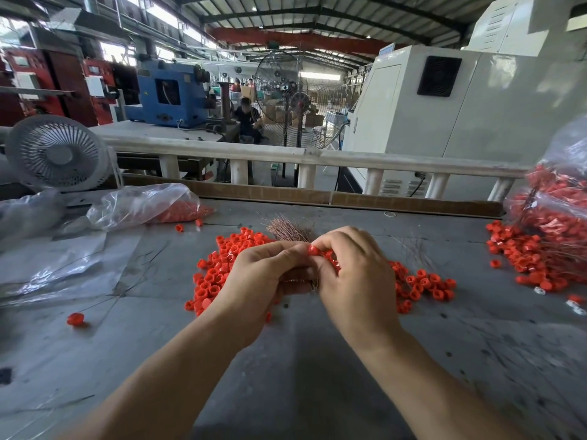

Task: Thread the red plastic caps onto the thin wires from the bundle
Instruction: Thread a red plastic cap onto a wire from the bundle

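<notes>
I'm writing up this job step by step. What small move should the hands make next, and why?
Probably slide the red cap down a wire: the right hand pinches it at the wire bundle, which the left hand grips.

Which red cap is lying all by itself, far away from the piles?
The lone red cap at the near left of the table. It sits apart, while the others lie heaped around the hands or by the bags.

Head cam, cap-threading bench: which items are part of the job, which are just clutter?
In the job:
left hand
right hand
red cap pinched between them
wire bundle
loose cap pile

Lying about:
desk fan
empty plastic sheet
</notes>
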Demonstrator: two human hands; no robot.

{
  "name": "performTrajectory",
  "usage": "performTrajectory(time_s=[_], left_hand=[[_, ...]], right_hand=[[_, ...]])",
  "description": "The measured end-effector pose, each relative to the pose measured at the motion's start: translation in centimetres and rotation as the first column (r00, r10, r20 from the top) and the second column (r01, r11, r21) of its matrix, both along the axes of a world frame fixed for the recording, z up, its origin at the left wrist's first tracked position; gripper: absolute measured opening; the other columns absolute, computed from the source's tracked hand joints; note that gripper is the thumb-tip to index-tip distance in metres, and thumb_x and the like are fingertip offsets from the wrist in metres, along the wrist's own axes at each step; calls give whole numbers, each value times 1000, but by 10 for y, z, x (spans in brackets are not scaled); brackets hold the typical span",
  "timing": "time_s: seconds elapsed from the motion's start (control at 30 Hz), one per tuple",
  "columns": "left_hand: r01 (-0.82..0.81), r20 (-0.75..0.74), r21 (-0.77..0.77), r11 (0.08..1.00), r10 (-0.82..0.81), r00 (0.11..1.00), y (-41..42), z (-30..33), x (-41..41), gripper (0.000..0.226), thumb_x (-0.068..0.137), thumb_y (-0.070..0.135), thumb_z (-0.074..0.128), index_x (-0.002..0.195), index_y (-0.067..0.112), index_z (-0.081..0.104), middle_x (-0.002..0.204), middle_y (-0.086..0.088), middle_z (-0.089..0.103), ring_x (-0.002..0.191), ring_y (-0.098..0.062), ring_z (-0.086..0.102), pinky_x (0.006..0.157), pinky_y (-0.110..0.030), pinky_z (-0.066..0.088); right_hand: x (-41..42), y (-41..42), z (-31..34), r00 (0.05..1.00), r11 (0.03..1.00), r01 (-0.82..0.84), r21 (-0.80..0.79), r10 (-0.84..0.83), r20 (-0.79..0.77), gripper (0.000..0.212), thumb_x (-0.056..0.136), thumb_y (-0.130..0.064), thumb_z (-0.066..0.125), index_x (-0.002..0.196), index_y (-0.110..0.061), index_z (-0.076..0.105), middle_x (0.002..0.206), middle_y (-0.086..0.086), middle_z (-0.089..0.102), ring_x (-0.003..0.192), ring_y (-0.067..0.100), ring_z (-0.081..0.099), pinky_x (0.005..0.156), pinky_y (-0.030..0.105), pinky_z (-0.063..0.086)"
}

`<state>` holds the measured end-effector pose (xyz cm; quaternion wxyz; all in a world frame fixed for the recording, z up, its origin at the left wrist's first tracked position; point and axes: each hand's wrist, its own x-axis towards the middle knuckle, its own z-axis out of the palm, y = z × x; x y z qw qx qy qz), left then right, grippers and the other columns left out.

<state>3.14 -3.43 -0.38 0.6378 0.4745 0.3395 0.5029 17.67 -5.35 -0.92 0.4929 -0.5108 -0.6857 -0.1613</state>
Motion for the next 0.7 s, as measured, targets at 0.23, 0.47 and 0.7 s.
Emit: performTrajectory(time_s=[0.23, 0.47, 0.7], left_hand=[[-16, -32, 20, 1000, 16, 999, 0, 1, -1, 21, 99, 14, 62, 104, -3, 74, 94, -18, 73, 81, -25, 66, 71, -31, 57], [24, -116, 9, 1000, -23, 993, -2, 1, -1, 37, 102, 31, 58, 94, -1, 75, 86, -16, 75, 72, -23, 67, 64, -31, 56], [21, -74, -16, 1000, -22, 997, -1, 1, 2, 50, 101, 39, 56, 101, -8, 73, 98, -31, 71, 81, -30, 66, 71, -35, 53]], right_hand=[[4, 4, 0, 999, 999, -34, 28, 35, -35, 14, 79, -6, 80, 80, -12, 67, 83, -3, 65, 84, 22, 59, 77, 34, 49], [5, 2, 2, 987, 992, -124, -25, 121, -105, 9, 88, -21, 79, 88, -18, 70, 90, -8, 60, 84, 14, 58, 73, 32, 50], [-2, -4, 0, 974, 975, -209, -80, 200, -103, 11, 88, -18, 75, 96, -20, 67, 83, -12, 62, 72, 9, 60, 64, 34, 53]])
